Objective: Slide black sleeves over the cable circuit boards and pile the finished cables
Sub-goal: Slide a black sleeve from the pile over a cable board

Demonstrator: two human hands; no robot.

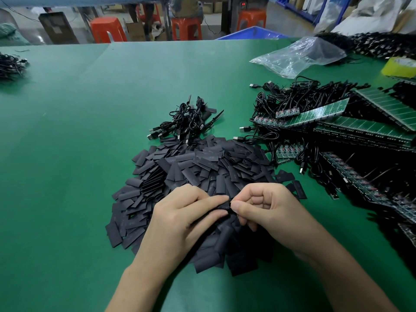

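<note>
A large heap of flat black sleeves (202,167) covers the green table (78,131) in front of me. Above its near side, my left hand (180,217) pinches one black sleeve (224,207) between thumb and forefinger. My right hand (265,206) meets it from the right, fingers curled, thumb and forefinger pinching the sleeve's right end. Whether a circuit board is inside is hidden by my fingers. Behind the heap lies a small pile of black USB cables (189,120). To the right sit green circuit board strips with attached cables (326,122).
A clear plastic bag (299,56) and a yellow tape roll (400,66) lie at the far right. More black cables are piled at the far right (371,43) and at the left edge (11,66). Orange stools (108,30) stand beyond the table.
</note>
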